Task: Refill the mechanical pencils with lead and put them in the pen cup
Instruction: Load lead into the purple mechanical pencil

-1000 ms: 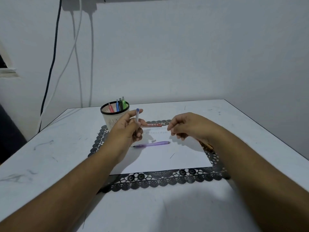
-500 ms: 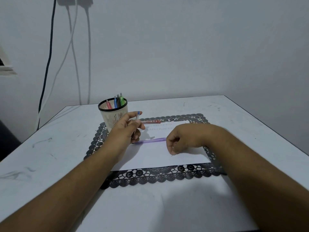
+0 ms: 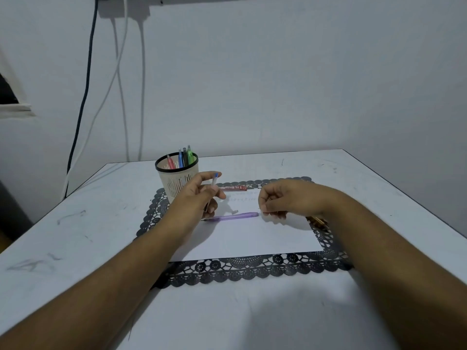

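Left hand (image 3: 194,198): gripping a mechanical pencil (image 3: 214,181) with a blue cap, held near upright, cap end up, above the far-left part of the white sheet (image 3: 247,238). Right hand (image 3: 283,198): fingers curled, thumb and forefinger pinched together over the sheet; cannot tell whether a lead sits in the pinch, too thin to resolve. Hands apart, roughly level.

Between and just below the hands: purple mechanical pencil (image 3: 233,217) lying flat on the sheet, long axis left to right, right end close under the right hand's fingertips. Small pale piece (image 3: 235,211) lying just beyond it. Red lead case (image 3: 233,188) flat at the far edge of the sheet.

Sheet resting on a black lace placemat (image 3: 247,270). Pen cup (image 3: 177,176), cream with black rim, standing at the mat's far-left corner, just beyond the left hand, with red, blue, dark and green pencils (image 3: 182,159) upright inside. All on the white surface (image 3: 75,236).
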Tool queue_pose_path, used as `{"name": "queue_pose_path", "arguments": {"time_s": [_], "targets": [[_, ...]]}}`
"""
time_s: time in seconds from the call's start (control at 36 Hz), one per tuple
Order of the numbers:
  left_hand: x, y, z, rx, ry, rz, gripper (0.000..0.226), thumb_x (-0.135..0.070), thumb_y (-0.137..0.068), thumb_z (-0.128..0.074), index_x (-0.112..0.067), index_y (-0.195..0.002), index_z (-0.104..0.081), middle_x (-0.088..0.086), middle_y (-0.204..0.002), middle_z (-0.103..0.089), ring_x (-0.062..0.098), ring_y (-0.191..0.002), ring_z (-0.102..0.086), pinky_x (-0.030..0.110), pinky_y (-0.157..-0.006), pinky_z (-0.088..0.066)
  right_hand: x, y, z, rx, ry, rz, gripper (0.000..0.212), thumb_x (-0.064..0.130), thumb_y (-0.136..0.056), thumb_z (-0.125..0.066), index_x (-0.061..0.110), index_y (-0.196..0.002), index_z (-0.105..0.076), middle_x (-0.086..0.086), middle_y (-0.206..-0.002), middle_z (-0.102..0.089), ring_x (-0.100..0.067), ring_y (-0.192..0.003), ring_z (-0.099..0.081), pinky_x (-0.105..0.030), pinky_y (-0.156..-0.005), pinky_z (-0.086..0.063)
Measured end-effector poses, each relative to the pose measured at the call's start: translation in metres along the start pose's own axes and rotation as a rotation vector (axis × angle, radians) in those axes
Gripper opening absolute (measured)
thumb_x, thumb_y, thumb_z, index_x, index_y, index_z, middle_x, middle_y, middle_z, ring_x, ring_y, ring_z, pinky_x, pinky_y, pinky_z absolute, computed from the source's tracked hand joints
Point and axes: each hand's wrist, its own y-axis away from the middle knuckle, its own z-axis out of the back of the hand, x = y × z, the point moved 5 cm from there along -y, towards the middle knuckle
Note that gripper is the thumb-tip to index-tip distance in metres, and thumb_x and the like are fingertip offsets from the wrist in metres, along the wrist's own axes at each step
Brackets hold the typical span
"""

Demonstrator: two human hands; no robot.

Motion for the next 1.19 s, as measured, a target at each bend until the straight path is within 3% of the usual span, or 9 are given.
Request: {"name": "queue_pose_path", "arguments": {"time_s": [0.17, 0.28, 0.42, 0.58, 0.75, 0.94, 1.08, 1.19], "targets": [[0.001, -0.009, -0.01, 0.031, 0.063, 0.054, 0.025, -0.009, -0.106, -0.051, -0.02, -0.125, -0.064, 0.001, -0.09, -0.073, 0.016, -0.065, -0.054, 0.03, -0.063, -0.047, -0.004, -0.001, 0.008, -0.028, -0.194, 0.017, 0.014, 0.001, -0.099, -0.062, 0.007, -0.105, -0.073, -0.002, -0.079, -0.065, -0.015, -0.072, -0.058, -0.028, -0.067, -0.049], [0.001, -0.015, -0.014, 0.048, -0.058, 0.005, 0.022, -0.009, -0.107, -0.051, -0.021, -0.12, -0.064, -0.002, -0.087, -0.072, 0.016, -0.062, -0.052, 0.031, -0.062, -0.044, -0.005, -0.001, 0.013, -0.078, -0.209, 0.017, 0.024, 0.004, -0.102, -0.059, 0.014, -0.11, -0.079, -0.002, -0.077, -0.06, -0.016, -0.073, -0.053, -0.028, -0.067, -0.046], [0.003, -0.027, -0.021, 0.053, -0.18, -0.051, 0.021, -0.009, -0.107, -0.051, -0.02, -0.119, -0.064, 0.0, -0.085, -0.069, 0.015, -0.058, -0.048, 0.031, -0.058, -0.038, -0.008, -0.001, 0.014, -0.138, -0.271, -0.022, 0.021, -0.001, -0.101, -0.056, 0.006, -0.106, -0.075, 0.001, -0.073, -0.062, -0.014, -0.069, -0.055, -0.03, -0.063, -0.046], [0.002, -0.047, -0.026, 0.042, -0.587, -0.181, 0.021, -0.019, -0.107, -0.05, -0.033, -0.118, -0.062, 0.0, -0.09, -0.07, 0.015, -0.066, -0.058, 0.033, -0.065, -0.045, -0.008, 0.001, 0.016, -0.185, -0.27, -0.028, 0.016, -0.001, -0.1, -0.059, 0.002, -0.107, -0.073, -0.003, -0.081, -0.068, -0.015, -0.072, -0.061, -0.031, -0.063, -0.051], [0.004, -0.078, -0.038, 0.057, -1.209, -0.268, 0.033, -0.013, -0.104, -0.042, -0.024, -0.13, -0.06, 0.002, -0.116, -0.057, 0.023, -0.104, -0.057, 0.032, -0.076, -0.038, -0.007, 0.002, 0.021, -0.255, -0.305, -0.003, 0.014, 0.003, -0.099, -0.061, 0.004, -0.104, -0.074, -0.012, -0.093, -0.076, -0.02, -0.075, -0.067, -0.033, -0.064, -0.055], [0.017, -0.088, -0.036, 0.043, -1.377, -0.316, 0.019, -0.036, -0.096, -0.047, -0.028, -0.104, -0.063, -0.005, -0.098, -0.054, 0.023, -0.093, -0.058, 0.043, -0.082, -0.053, -0.004, 0.003, 0.024, -0.332, -0.305, -0.008, 0.013, 0.007, -0.098, -0.062, 0.005, -0.103, -0.073, -0.013, -0.093, -0.078, -0.019, -0.072, -0.066, -0.029, -0.059, -0.053], [0.018, -0.092, -0.046, 0.078, -1.446, -0.309, 0.023, -0.036, -0.099, -0.046, -0.022, -0.102, -0.063, 0.0, -0.098, -0.056, 0.027, -0.093, -0.058, 0.043, -0.08, -0.049, -0.003, 0.004, 0.024, -0.361, -0.274, -0.008, 0.013, 0.008, -0.097, -0.062, 0.008, -0.101, -0.074, -0.01, -0.093, -0.079, -0.017, -0.074, -0.067, -0.029, -0.061, -0.053], [0.022, -0.091, -0.049, 0.086, -1.481, -0.295, 0.025, -0.035, -0.103, -0.042, -0.019, -0.108, -0.061, 0.005, -0.109, -0.06, 0.031, -0.105, -0.056, 0.044, -0.085, -0.047, -0.003, 0.005, 0.024, -0.364, -0.257, -0.009, 0.013, 0.009, -0.097, -0.063, 0.01, -0.101, -0.075, -0.009, -0.092, -0.079, -0.017, -0.075, -0.068, -0.03, -0.062, -0.053]]}}
